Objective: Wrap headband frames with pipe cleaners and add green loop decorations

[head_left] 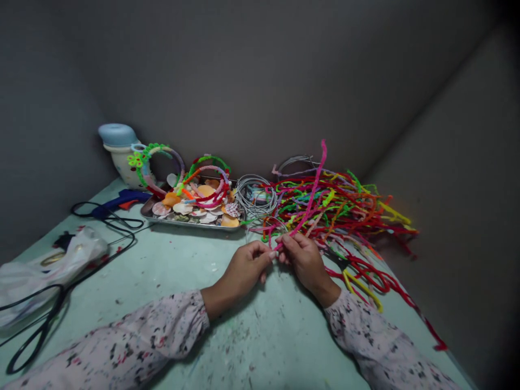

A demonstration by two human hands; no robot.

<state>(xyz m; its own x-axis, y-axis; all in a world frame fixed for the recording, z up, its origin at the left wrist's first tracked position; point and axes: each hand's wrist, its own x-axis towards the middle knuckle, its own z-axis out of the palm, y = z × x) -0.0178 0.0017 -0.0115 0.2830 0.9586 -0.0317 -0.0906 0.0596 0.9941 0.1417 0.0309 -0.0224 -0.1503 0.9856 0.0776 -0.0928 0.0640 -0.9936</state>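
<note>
A bright pink pipe cleaner (312, 197) rises from between my fingertips, its free end pointing up and slightly right. My left hand (247, 265) pinches its lower part at the centre of the table. Close beside it, my right hand (303, 258) also has its fingers closed on the pink pipe cleaner. A thin wire ring (266, 219) stands just behind my fingertips, with short coloured pieces around its lower part. The exact spot where pipe cleaner and ring meet is hidden by my fingers.
Behind my hands lie a wire coil (255, 196) and a metal tray (195, 223) of shells and wrapped rings. Many pipe cleaners (345, 208) spread rightward, near yellow-handled scissors (361, 288). Leftward are a glue gun (117, 202), black cable (81, 279), plastic bag (60, 262) and cup (125, 160).
</note>
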